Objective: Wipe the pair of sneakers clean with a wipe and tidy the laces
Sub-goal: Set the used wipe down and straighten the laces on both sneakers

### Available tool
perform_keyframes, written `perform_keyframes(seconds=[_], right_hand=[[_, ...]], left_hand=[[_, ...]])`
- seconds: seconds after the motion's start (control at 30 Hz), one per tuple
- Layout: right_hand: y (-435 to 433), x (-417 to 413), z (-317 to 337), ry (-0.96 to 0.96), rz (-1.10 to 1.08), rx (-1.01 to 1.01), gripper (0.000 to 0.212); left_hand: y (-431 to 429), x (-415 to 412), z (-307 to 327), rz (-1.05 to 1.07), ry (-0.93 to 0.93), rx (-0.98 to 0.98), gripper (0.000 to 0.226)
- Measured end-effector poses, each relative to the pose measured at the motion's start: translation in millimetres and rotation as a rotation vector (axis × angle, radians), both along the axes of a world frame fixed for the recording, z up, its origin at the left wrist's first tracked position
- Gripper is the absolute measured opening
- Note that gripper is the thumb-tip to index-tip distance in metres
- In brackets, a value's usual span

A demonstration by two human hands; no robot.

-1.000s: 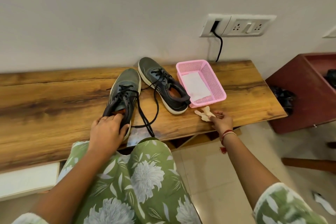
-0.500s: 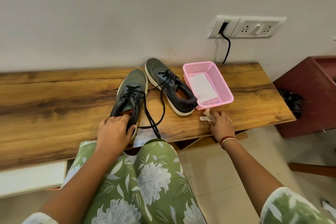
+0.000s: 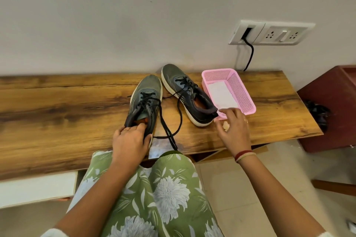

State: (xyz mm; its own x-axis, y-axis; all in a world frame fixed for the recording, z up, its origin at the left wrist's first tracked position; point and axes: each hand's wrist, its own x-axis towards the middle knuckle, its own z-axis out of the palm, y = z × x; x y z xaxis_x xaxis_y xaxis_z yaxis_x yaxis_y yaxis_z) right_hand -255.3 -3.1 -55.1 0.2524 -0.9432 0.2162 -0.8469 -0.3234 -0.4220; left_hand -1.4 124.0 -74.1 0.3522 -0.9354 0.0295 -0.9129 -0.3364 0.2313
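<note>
At the near edge of the table (image 3: 57,113), grips the heel of the near sneaker (image 3: 149,86) with the left hand (image 3: 131,141), fingers curled over the collar into the opening. Wears a ring on one finger of that hand. Holds the right hand (image 3: 234,131) open, fingers spread and nearly straight, low over a crumpled wipe (image 3: 225,125) peeking out by the thumb. Reaches with the fingertips to the near rim of a pink basket (image 3: 245,92). Cannot tell whether the palm touches the wipe. Wears red and pale bangles (image 3: 245,155) on the right wrist.

Has the near sneaker upright, toe toward the wall, black laces (image 3: 146,100) untied, loose ends trailing across the table and over its near edge. Has the second sneaker (image 3: 192,102) just to the right, between the first sneaker and the basket, upright, toe angled toward the wall, heel right beside the basket's near corner, laces also loose. White sheet (image 3: 221,94) flat in the bottom of the basket. Green flowered cloth (image 3: 154,188) over the lap, below the table edge. On the wall beyond, a white socket panel (image 3: 269,32) with a black cable (image 3: 251,54) hanging down behind the table. At far right, a dark red cabinet (image 3: 331,109).
</note>
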Motion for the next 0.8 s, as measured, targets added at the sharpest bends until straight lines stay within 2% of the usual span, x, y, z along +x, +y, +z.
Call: perform_keyframes(seconds=[0.07,0.13,0.2,0.27,0.33,0.57,0.8], right_hand=[[-9.3,19.3,8.8,0.145,0.102,0.037,0.051],[-20.1,36.5,9.5,0.377,0.161,0.124,0.062],[-24.4,50.1,5.3,0.502,0.179,0.19,0.055],[-21.5,60.4,3.9,0.478,0.149,0.209,0.04],[-12.4,69.2,4.5,0.426,0.134,0.227,0.034],[41.4,102.1,8.0,0.37,0.163,0.257,0.032],[75.0,136.9,8.1,0.302,0.156,0.285,0.031]], left_hand=[[-1.4,-2.9,0.0,0.018,-0.023,0.013,0.021],[-2.1,-4.5,3.1,0.032,-0.039,0.029,0.024],[-1.6,-4.7,6.7,0.047,-0.049,0.073,0.029],[-1.4,-4.2,9.9,0.055,-0.057,0.092,0.031],[-1.5,-2.4,11.7,0.072,-0.054,0.101,0.032],[-0.2,24.2,13.1,0.201,-0.025,0.118,0.025],[15.8,48.7,15.1,0.235,-0.006,0.104,0.025]])
